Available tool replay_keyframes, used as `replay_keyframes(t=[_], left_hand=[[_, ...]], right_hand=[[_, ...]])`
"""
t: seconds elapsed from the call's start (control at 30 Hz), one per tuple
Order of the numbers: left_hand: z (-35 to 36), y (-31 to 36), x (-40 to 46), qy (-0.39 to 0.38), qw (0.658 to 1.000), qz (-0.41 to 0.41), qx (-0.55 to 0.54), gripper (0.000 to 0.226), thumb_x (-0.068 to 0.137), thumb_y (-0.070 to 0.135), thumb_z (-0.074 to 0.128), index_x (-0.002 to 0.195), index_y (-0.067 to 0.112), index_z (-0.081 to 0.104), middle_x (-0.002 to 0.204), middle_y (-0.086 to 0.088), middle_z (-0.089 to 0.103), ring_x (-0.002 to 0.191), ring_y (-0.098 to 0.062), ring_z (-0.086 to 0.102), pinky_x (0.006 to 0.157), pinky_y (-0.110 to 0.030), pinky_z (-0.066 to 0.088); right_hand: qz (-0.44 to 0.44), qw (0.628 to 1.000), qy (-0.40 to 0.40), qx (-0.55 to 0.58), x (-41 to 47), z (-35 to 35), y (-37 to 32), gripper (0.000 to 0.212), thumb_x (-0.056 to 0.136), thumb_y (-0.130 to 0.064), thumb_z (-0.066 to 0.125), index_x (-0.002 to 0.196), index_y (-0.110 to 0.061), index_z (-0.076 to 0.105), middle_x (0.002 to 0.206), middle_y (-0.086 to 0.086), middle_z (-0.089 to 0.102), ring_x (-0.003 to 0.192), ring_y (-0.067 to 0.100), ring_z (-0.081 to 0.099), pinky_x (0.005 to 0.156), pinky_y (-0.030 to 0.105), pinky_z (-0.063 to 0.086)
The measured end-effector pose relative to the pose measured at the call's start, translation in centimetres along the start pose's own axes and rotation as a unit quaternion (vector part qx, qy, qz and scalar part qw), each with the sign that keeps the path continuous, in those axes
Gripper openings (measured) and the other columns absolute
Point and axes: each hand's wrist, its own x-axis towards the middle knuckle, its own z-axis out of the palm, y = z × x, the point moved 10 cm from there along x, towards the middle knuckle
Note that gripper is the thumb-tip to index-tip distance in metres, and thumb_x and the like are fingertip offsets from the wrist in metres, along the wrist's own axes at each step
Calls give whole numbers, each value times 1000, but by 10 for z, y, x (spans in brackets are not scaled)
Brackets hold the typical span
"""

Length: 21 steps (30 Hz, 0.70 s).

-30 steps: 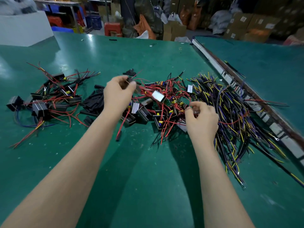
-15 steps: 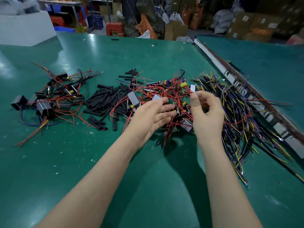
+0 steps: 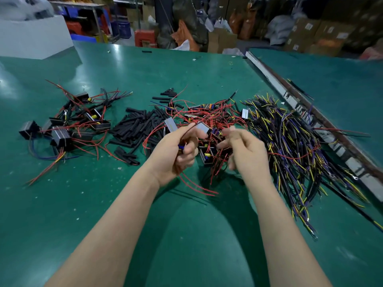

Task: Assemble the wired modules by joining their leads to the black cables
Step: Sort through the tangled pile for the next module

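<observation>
A small wired module (image 3: 182, 148) was gripped in the curled fingers of the left hand (image 3: 176, 150), lifted just above the table (image 3: 186, 235), its red leads (image 3: 196, 186) trailing limp below. The right hand (image 3: 243, 151) hung relaxed beside it, holding nothing. The module was judged light; the leads thin, floppy, snag-prone, best pinched near their tips. The black cables (image 3: 290, 150) lay heaped to the right.

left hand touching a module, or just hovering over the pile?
Touching. The head view shows the left hand lifted above the pile, fingers curled round a wired module, its red leads trailing below the palm.
</observation>
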Motion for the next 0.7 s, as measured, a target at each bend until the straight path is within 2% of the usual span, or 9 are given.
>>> replay_keyframes(t=[0.03, 0.13, 0.23, 0.33, 0.4, 0.47, 0.53, 0.6, 0.7], left_hand=[[6, -1, -2, -31, 999, -4, 28, 37, 87, 35, 45, 65, 18, 70, 40, 9, 34, 31, -3, 23, 38, -19, 14], [23, -12, -9, -113, 988, -31, 97, 37, 85, 30, 46, 62, 16, 71, 37, 10, 35, 33, -4, 27, 39, -18, 20], [33, -22, -14, -154, 974, -43, 163, 32, 79, 36, 50, 67, 17, 73, 41, 7, 42, 40, -7, 36, 46, -19, 28], [25, -21, -7, -101, 972, -35, 209, 28, 82, 36, 54, 69, 20, 74, 44, 7, 44, 44, -7, 39, 49, -20, 29], [21, -25, -5, -91, 975, -58, 196, 40, 86, 47, 46, 74, 23, 76, 45, 8, 42, 44, -6, 36, 49, -19, 29], [22, -28, -7, -104, 977, -68, 175, 47, 86, 56, 42, 77, 24, 75, 47, 10, 39, 45, -5, 33, 49, -17, 30], [22, -26, -9, -102, 980, -57, 158, 44, 87, 52, 45, 70, 23, 73, 50, 11, 41, 47, -4, 36, 51, -14, 34], [20, -20, -8, -83, 985, -33, 149, 36, 87, 37, 50, 61, 21, 68, 55, 9, 50, 52, -6, 45, 54, -15, 39], [9, -12, -5, -46, 991, -18, 125, 25, 80, 24, 52, 62, 22, 69, 66, 6, 63, 63, -8, 59, 60, -19, 43]], right_hand=[[-15, 999, 35, -17, 2, -10, -1, 12, 97, -37, 53, 102, -31, 63, 83, -8, 70, 54, 11, 55, 56, 25, 45], [-85, 982, 11, -170, 2, -8, -8, 44, 92, -39, 60, 133, -24, 53, 109, -9, 54, 90, 5, 53, 80, 22, 40], [-147, 960, -19, -239, -1, 4, -18, 24, 94, -30, 60, 109, -15, 71, 104, -3, 60, 101, 18, 60, 83, 19, 41], [-106, 988, 29, -110, -1, -8, -20, 16, 98, -23, 54, 93, -17, 68, 92, 3, 67, 83, 17, 64, 76, 32, 50], [-55, 993, 64, 85, 0, -22, -21, 18, 101, -25, 47, 88, -23, 58, 83, -6, 67, 68, 6, 64, 56, 25, 52], [-41, 971, 96, 217, -1, -37, -24, 20, 102, -26, 42, 86, -21, 53, 74, -9, 69, 60, 5, 62, 48, 17, 43], [-59, 974, 110, 189, -4, -44, -30, 23, 102, -22, 43, 81, -20, 54, 63, -9, 65, 51, 3, 56, 47, 16, 40], [-99, 988, 87, 84, -6, -38, -36, 27, 97, -20, 51, 71, -24, 57, 56, -9, 58, 44, 3, 49, 44, 19, 40], [-117, 986, -28, -114, -5, -3, -26, 26, 85, -44, 54, 70, -25, 63, 47, -8, 52, 47, 17, 49, 51, 33, 46]])
